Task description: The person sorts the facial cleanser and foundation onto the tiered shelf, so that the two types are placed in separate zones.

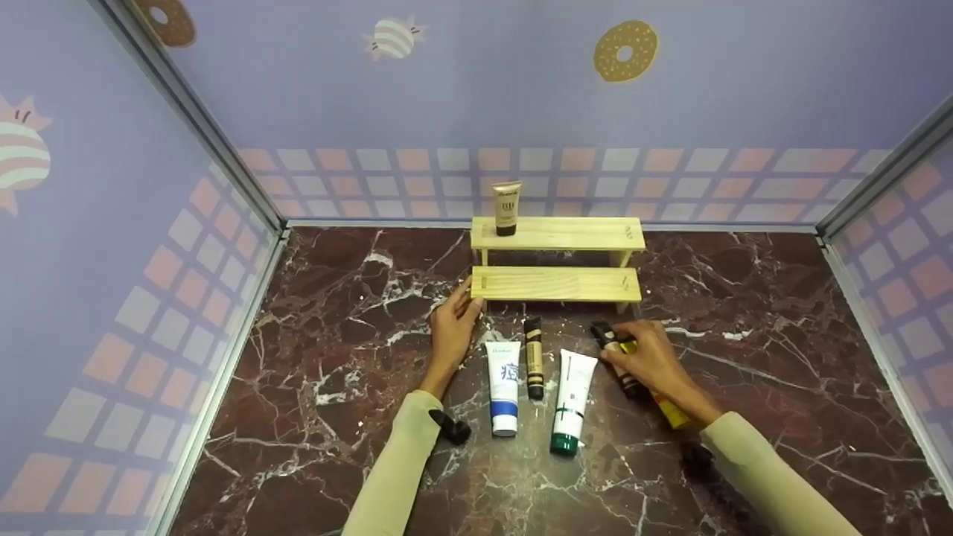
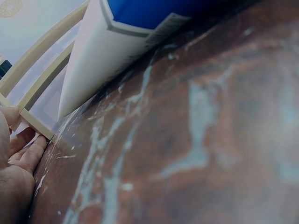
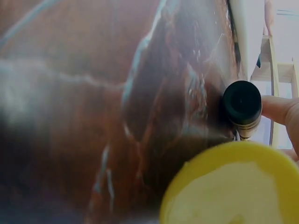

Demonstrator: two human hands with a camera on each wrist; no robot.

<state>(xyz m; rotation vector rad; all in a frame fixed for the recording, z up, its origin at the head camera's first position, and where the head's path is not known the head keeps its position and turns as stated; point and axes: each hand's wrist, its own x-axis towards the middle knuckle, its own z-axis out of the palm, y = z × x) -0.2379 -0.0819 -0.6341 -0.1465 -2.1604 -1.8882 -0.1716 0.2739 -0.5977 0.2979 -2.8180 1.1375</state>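
From the head camera I have the right hand (image 1: 651,357) closed in a pinch, thumb and fingers around a black-and-gold squeeze tube (image 1: 604,336), which lies just off the front right corner of the wooden two-tier stand (image 1: 558,284). The left hand (image 1: 453,335) holds that stand by its left end, fingers curled. I would grip the tube lightly, lift it clear of the yellow container (image 1: 672,412) lying right beside it, and hold the stand steady so the BB cream tube (image 1: 506,208) upright on its upper tier doesn't topple. The marbled counter (image 1: 782,357) is dark red with pale veins and looks glossy, so things may slide. Lilac wall panels (image 1: 491,89) with doughnuts and a checked band rise from its back, left and right edges.
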